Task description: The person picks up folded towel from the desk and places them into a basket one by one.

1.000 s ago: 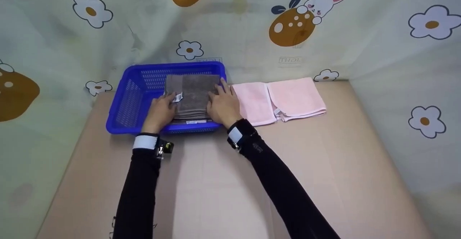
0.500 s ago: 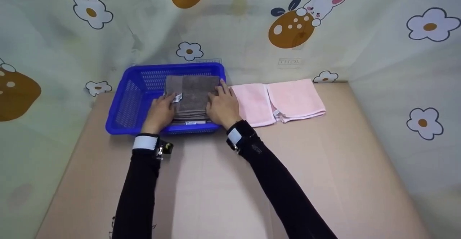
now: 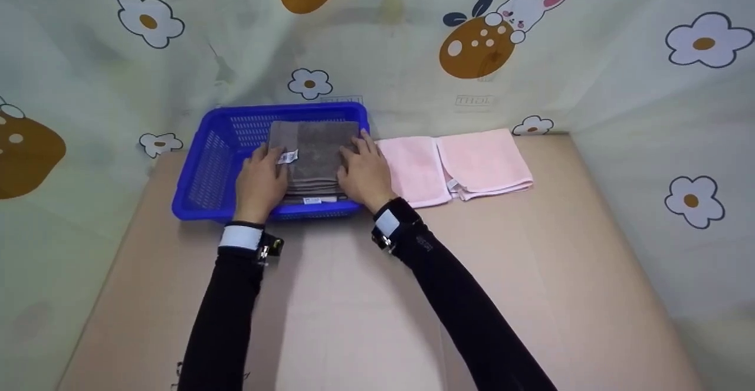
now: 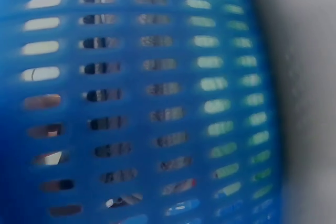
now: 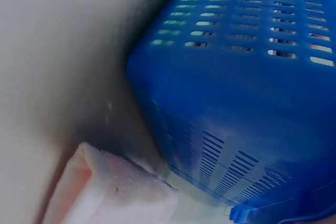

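In the head view, a stack of folded grey towels (image 3: pixel 324 155) lies in the right part of a blue plastic basket (image 3: pixel 203 173). A white label hangs over its left side and another shows at the front. My left hand (image 3: pixel 261 178) rests along the stack's left edge, its fingers beside the label. My right hand (image 3: pixel 365 173) touches the right edge, fingers spread near the basket's right rim. Both wrist views mostly show the basket's slotted wall (image 4: pixel 131 108), and grey cloth shows through the slots on the left; neither shows the fingers.
Two folded pink towels, one nearer (image 3: pixel 413 170) and one farther right (image 3: pixel 486 161), lie on the table (image 3: pixel 501 273) right of the basket. A patterned curtain (image 3: pixel 389 55) stands behind, with side walls of the same cloth. The basket's left part holds no towels.
My left hand has shifted slightly forward, away from the body, along the stack's left edge, and the label there lies a little farther up. My right hand has stayed nearly still.
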### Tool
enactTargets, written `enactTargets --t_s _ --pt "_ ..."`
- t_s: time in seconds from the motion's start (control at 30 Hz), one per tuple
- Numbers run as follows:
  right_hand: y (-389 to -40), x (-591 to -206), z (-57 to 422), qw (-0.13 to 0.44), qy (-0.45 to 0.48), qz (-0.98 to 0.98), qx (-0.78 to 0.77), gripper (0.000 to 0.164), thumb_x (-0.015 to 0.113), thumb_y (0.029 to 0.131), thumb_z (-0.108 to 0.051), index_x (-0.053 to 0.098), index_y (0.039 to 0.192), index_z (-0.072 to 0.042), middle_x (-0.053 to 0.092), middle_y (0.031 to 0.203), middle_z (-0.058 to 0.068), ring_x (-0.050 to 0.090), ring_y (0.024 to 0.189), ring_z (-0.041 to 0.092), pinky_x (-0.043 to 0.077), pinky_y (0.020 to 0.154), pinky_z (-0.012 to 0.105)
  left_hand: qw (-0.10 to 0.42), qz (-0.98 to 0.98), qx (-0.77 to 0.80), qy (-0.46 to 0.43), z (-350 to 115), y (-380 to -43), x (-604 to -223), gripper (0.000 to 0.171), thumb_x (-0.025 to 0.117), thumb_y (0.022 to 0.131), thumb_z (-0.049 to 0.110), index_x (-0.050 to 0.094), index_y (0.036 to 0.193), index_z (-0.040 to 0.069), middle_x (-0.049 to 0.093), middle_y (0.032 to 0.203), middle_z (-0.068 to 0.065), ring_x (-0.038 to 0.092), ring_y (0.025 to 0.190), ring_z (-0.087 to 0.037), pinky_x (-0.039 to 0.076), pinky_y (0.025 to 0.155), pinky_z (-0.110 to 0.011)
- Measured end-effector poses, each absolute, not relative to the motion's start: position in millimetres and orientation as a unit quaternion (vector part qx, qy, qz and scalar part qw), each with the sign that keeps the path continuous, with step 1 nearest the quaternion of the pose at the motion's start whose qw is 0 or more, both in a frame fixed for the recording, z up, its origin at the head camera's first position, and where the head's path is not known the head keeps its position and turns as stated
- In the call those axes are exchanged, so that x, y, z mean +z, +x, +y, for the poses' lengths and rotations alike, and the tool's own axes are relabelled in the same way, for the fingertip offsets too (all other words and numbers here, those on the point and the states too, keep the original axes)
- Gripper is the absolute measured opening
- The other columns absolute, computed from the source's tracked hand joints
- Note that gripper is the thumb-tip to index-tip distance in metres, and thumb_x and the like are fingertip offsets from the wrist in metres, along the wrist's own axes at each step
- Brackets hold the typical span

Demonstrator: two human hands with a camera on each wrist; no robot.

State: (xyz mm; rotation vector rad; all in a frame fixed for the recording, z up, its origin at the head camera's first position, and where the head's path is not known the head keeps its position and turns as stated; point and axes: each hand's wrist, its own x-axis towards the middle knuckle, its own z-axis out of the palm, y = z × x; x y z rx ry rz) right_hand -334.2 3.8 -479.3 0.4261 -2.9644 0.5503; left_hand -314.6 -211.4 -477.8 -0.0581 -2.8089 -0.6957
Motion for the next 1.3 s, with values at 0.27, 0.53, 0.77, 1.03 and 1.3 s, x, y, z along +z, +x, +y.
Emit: enactTargets --t_s 0.27,0.53,0.77,1.03,1.3 --pt "-334 -478 23 0.052 0.178 -0.936 0.299 0.057 0.055 0.107 -0.034 0.041 0.159 -0.016 0.041 0.164 0.009 0.026 0.158 0.028 0.023 0.129 0.041 0.297 -0.929 -0.211 -0.065 -184 -295 -471 0.032 0.066 0.099 0.018 0.068 0.129 0.007 0.063 0.140 -0.016 0.058 0.121 -0.041 0.048 0.098 -0.057" --pt "-314 -475 74 0.128 0.179 -0.896 0.385 0.055 0.056 0.106 -0.034 0.046 0.156 -0.015 0.052 0.152 0.013 0.047 0.142 0.031 0.040 0.118 0.048 0.415 -0.871 -0.178 -0.192 -128 -255 -478 0.039 0.073 0.088 0.015 0.070 0.127 0.010 0.070 0.127 -0.010 0.063 0.111 -0.033 0.052 0.094 -0.049" --pt "-297 -496 127 0.192 0.134 -0.903 0.361 0.051 0.064 0.101 -0.031 0.057 0.147 -0.011 0.061 0.134 0.017 0.056 0.127 0.036 0.049 0.105 0.050 0.392 -0.853 -0.104 -0.328 -89 -221 -496 0.029 0.073 0.087 0.014 0.075 0.115 0.009 0.075 0.105 -0.006 0.069 0.091 -0.026 0.059 0.073 -0.036" --pt "-286 -521 154 0.090 0.062 -0.949 0.295 0.059 0.074 0.092 -0.024 0.058 0.145 -0.007 0.060 0.134 0.021 0.057 0.123 0.040 0.050 0.099 0.053 0.217 -0.929 -0.088 -0.286 -71 -211 -532 0.048 0.073 0.095 0.033 0.064 0.138 0.014 0.069 0.129 -0.008 0.069 0.108 -0.030 0.061 0.080 -0.042" --pt "-289 -535 166 0.046 0.030 -0.954 0.294 0.059 0.076 0.091 -0.024 0.059 0.143 0.000 0.059 0.133 0.027 0.059 0.120 0.043 0.049 0.102 0.054 -0.002 -0.938 -0.213 -0.273 -82 -224 -535 0.065 0.065 0.101 0.032 0.043 0.155 0.002 0.037 0.164 -0.021 0.040 0.148 -0.043 0.037 0.118 -0.060"
